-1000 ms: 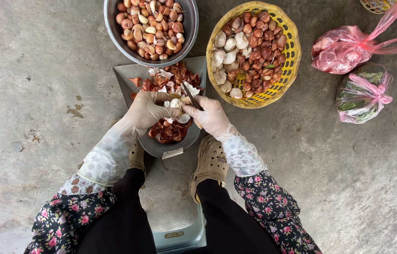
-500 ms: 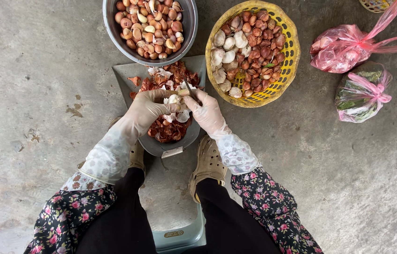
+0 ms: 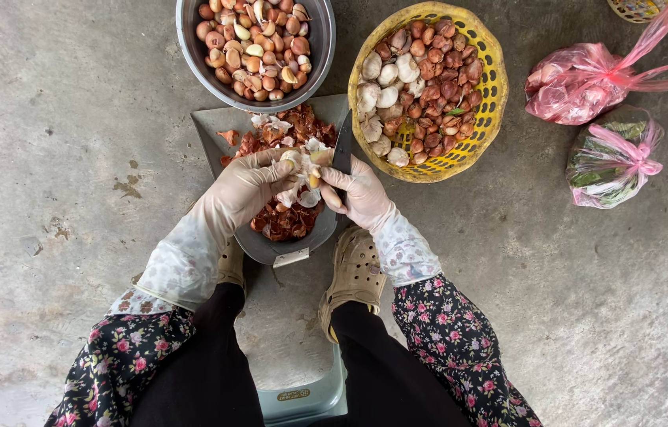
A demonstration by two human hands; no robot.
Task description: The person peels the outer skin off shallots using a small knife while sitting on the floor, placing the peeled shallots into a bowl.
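My left hand (image 3: pixel 253 183), in a thin glove, pinches a pale garlic bulb (image 3: pixel 300 164) over a grey dustpan (image 3: pixel 215 130) heaped with reddish and white peelings (image 3: pixel 285 220). My right hand (image 3: pixel 359 193), also gloved, grips a dark-bladed knife (image 3: pixel 342 148) whose blade points away from me, right beside the bulb. The two hands nearly touch at the bulb.
A metal bowl (image 3: pixel 324 47) of peeled shallots and garlic sits beyond the dustpan. A yellow plastic basket (image 3: pixel 494 87) of unpeeled shallots and garlic stands to its right. Two tied plastic bags, a pink one (image 3: pixel 579 83) and a clear one (image 3: pixel 612 158), lie on the concrete floor at right. My sandalled foot (image 3: pixel 354 273) rests below the dustpan.
The knife blade has swung upright, now pointing away from me. Both hands stay close together over the dustpan, working the garlic bulb.
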